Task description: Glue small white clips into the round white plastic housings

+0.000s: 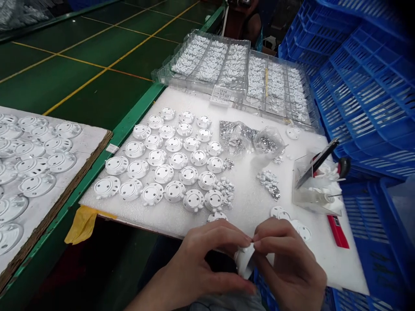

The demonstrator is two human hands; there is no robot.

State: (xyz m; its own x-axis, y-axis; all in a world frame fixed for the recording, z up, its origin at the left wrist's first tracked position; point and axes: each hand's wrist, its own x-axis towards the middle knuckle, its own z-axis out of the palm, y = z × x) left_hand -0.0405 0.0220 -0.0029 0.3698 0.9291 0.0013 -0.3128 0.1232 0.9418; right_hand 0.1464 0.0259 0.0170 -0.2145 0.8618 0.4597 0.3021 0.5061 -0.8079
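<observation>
Both hands pinch one white round cap [245, 259] at the near edge of the foam board [253, 203]: left hand [207, 263] grips its side, right hand [288, 259] its top. About twenty-eight caps sit in rows [168, 164]; two clear trays [240, 73] behind.

Both hands meet at the near edge of the worktop [253, 203]: left hand [201, 259] and right hand [288, 263] pinch one white round cap [244, 259] between them (rows of identical caps [168, 168] lie beyond).
</observation>
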